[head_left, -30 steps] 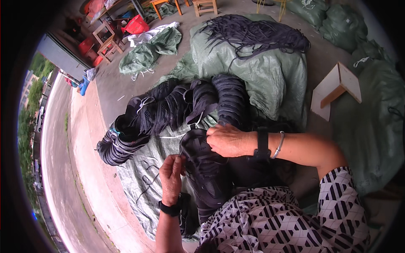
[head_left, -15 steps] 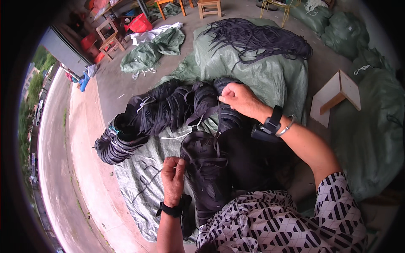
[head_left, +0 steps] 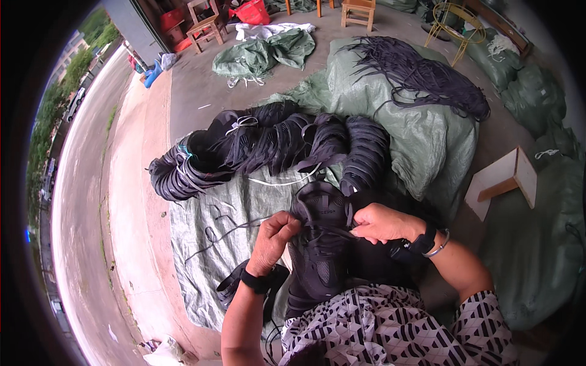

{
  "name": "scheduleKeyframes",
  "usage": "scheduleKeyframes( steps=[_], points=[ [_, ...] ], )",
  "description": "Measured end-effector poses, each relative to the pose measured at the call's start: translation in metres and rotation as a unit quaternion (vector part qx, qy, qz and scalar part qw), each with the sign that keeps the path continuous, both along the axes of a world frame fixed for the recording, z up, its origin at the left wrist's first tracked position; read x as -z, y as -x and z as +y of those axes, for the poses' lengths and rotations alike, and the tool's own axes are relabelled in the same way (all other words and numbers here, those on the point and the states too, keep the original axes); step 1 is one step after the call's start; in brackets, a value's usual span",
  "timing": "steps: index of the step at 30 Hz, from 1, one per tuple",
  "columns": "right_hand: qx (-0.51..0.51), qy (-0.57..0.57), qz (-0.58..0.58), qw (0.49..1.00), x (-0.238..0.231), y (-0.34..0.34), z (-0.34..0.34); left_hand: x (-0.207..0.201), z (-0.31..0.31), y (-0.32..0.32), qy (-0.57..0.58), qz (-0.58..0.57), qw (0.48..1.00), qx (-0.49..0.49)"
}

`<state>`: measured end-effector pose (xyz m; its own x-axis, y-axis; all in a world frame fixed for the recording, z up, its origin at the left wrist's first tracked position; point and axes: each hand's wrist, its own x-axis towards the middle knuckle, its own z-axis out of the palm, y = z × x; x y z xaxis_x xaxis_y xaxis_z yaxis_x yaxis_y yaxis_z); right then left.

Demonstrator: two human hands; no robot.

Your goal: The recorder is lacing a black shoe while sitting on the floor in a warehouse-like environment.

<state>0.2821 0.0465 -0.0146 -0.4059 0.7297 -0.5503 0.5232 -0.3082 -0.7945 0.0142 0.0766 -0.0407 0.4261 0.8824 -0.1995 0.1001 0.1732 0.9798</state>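
Note:
A black sports shoe upper [head_left: 320, 262] lies in front of my body with its open collar pointing away from me. Dark laces run across it. On its left side my left hand [head_left: 276, 239] is closed in a pinch on a shoelace at the eyelet edge. Opposite, my right hand [head_left: 386, 223] pinches a dark shoelace [head_left: 329, 232] between thumb and forefinger beside the lacing. The fingertips hide parts of the lace ends. Just beyond lies a long row of nested black shoe uppers [head_left: 268, 146], some tied in bundles with pale cord.
A pale green woven sheet [head_left: 207, 232] lies under the work. Farther off, a heap of dark laces [head_left: 421, 79] rests on a stuffed green sack [head_left: 421, 140]. A small wooden stand [head_left: 503, 183] and more sacks [head_left: 543, 219] are at right. A wooden chair [head_left: 204, 27] stands at far left.
My right hand has come down toward me from beyond the shoe to its right side, drawing the lace. My left hand has moved slightly in to the shoe's edge. The view has shifted.

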Motion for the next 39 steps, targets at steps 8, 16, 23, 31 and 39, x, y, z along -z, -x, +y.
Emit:
scheduleKeyframes(
  steps=[8, 16, 23, 31, 39],
  points=[
    [0.089, -0.359, -0.096, 0.924, -0.036, 0.024, 0.019, 0.001, 0.001, 0.000, 0.034, -0.010, 0.999, -0.009],
    [0.013, -0.368, -0.021, 0.929, 0.003, 0.053, 0.045, -0.026, 0.009, -0.020, -0.447, 0.291, 0.846, 0.024],
    [0.005, -0.254, 0.013, 0.967, 0.004, 0.057, 0.044, 0.007, 0.014, 0.004, 0.039, -0.019, 0.999, 0.014],
    [-0.016, -0.326, -0.059, 0.943, 0.011, 0.062, 0.040, 0.018, 0.018, 0.005, -0.031, 0.052, 0.998, 0.033],
    [-0.003, -0.319, -0.040, 0.947, 0.006, 0.061, 0.040, -0.002, 0.023, 0.006, 0.072, 0.023, 0.994, 0.085]
  ],
)
